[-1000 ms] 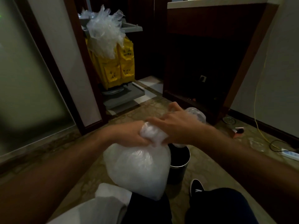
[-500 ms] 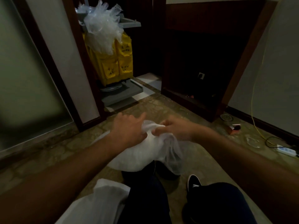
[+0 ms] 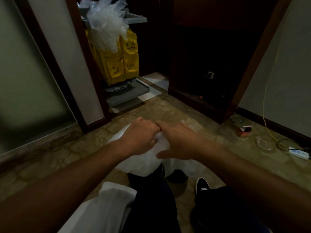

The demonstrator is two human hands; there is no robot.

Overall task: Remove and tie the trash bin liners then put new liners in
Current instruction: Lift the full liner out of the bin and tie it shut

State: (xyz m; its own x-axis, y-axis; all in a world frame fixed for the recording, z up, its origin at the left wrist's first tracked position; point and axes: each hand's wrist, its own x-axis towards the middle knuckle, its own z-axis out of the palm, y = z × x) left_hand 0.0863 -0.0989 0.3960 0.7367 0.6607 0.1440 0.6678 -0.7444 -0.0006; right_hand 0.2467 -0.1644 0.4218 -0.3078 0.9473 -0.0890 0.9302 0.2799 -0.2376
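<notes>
A filled white trash liner (image 3: 141, 163) hangs low in front of me, just above my knees. My left hand (image 3: 140, 137) grips its bunched neck with curled fingers. My right hand (image 3: 178, 142) meets the left at the knuckles and lies over the top of the liner, its thumb stretched out toward me; whether its fingertips pinch plastic I cannot tell. The bag's neck is hidden under both hands. The dark bin is almost wholly covered by the bag; a dark edge (image 3: 176, 176) shows below it. Another white liner (image 3: 101, 211) lies over my left thigh.
A yellow cleaning cart (image 3: 117, 63) with clear bags (image 3: 106, 21) piled on top stands in the doorway ahead. Right of it is a dark wooden cabinet (image 3: 210, 68). A small box (image 3: 244, 131), a yellow cable (image 3: 267, 101) and a power strip (image 3: 298, 153) lie by the right wall.
The bag has come up off the bin and toward me, hiding the bin. My hands have shifted on its neck and now meet knuckle to knuckle, the right hand flatter than before.
</notes>
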